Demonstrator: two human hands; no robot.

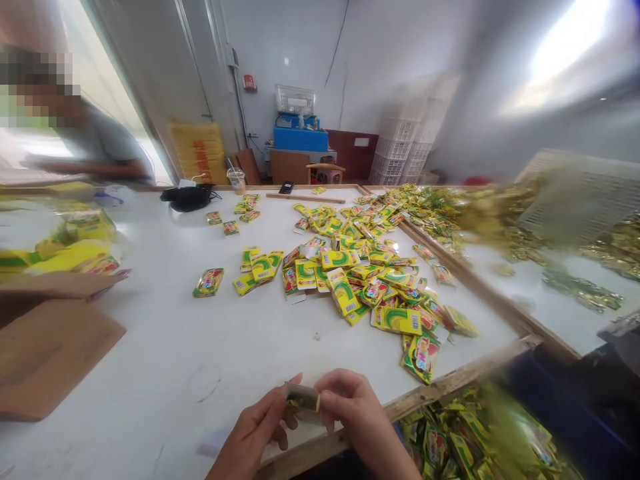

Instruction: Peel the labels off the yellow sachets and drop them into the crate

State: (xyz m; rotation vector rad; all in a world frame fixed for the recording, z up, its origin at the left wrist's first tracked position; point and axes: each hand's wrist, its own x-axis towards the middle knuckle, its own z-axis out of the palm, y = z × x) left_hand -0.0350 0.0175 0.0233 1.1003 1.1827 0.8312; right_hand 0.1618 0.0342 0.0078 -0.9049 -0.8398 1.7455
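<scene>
At the far left a co-worker [100, 143], blurred, is leaning over the white table [165, 360], with yellow packs [75, 250] and a cardboard flap [50, 347] lying flat beside them. At the near edge, the left hand [253, 433] and the right hand [357, 410] are meeting over the table. Both are pinching one small sachet [303, 398] closed between thumb and fingers, one hand at each end, apparently so it is staying level and facing up. Beyond them a pile [360, 273] of yellow-green packets is spreading across the table within reach (a wooden rail [480, 283] is bounding it on the right). Further right a white crate [575, 193], blurred, is hanging tilted over more packets, and a bin [465, 440] of them is sitting below the table edge.
</scene>
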